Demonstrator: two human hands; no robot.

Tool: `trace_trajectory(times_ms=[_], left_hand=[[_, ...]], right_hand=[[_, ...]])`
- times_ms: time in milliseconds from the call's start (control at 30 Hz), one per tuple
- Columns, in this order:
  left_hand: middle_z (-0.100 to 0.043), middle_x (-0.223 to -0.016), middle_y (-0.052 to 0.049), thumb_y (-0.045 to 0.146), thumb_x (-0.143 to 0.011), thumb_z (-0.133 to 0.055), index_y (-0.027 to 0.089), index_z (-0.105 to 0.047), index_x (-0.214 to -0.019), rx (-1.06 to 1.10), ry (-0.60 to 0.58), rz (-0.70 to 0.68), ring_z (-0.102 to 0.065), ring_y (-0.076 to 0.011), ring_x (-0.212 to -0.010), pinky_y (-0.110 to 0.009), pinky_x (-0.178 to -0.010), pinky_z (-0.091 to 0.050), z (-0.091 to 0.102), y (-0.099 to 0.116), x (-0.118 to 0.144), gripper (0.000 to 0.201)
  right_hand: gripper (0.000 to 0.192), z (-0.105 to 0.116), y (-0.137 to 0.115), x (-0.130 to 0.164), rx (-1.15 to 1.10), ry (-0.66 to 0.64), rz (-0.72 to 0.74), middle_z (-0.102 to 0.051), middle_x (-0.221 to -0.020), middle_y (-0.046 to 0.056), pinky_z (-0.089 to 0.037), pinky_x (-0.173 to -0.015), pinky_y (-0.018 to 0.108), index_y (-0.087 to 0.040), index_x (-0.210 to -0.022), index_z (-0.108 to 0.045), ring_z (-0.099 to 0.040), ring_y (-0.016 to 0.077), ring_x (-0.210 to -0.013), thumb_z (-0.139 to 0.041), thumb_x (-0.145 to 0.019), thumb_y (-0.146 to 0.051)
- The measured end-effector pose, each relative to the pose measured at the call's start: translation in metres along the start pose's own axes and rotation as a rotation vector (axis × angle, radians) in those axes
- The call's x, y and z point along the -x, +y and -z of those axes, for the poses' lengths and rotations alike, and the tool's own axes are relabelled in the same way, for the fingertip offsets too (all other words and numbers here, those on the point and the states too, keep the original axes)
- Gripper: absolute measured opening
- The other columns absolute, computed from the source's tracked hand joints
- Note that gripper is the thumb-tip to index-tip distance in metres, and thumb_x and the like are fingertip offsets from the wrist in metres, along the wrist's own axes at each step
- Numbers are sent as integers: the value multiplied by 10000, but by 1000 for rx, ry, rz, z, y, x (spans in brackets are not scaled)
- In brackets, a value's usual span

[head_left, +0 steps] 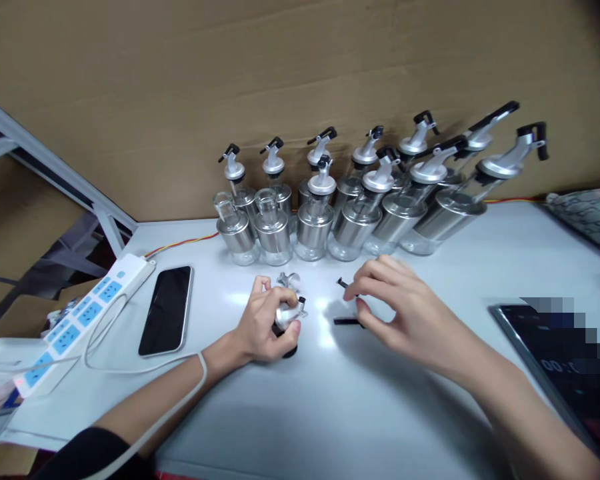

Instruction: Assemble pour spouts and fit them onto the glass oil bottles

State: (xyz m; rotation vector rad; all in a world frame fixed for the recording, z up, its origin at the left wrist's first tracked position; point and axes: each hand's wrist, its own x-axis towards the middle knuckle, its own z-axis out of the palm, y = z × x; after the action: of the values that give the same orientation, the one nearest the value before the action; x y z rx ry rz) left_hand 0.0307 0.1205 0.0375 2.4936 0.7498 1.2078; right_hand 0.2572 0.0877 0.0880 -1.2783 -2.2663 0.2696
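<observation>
In my left hand (pixel 267 323), fingers curled round it, is a silver bottle pourer (pixel 289 313) with a black tip pointing right; its black lower end is partly hidden by my fingers. Just behind it on the table lies another silver pourer part (pixel 289 281). My right hand (pixel 387 297) pinches a small black lever (pixel 343 283) between thumb and forefinger, to the right of the pourer and apart from it. Below those fingertips a second black lever (pixel 347 321) rests on the table.
Several glass-and-steel oil bottles (pixel 313 230) stand along the cardboard backing, most with pourers; two at front left (pixel 273 233) have bare necks. At left are a phone (pixel 166 310) and a power strip (pixel 87 313). A white cable (pixel 200 380) crosses my left forearm. A dark-screened tablet (pixel 545 360) lies right.
</observation>
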Motion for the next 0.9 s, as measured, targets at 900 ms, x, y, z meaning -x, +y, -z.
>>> trace_trajectory(times_ms=[900], left_hand=[[-572,-654,36,179,-734,-451,197,-404,-859,7,1,15,-419,-107,-514,-320,-674,-352,-4,0,-1,135]], right_hand=[[174,-13,35,1,311,79,-184,-603,-841,70,-350,-670,338,-173,-889,-663,-520,238,-824,-501,-852,-225]])
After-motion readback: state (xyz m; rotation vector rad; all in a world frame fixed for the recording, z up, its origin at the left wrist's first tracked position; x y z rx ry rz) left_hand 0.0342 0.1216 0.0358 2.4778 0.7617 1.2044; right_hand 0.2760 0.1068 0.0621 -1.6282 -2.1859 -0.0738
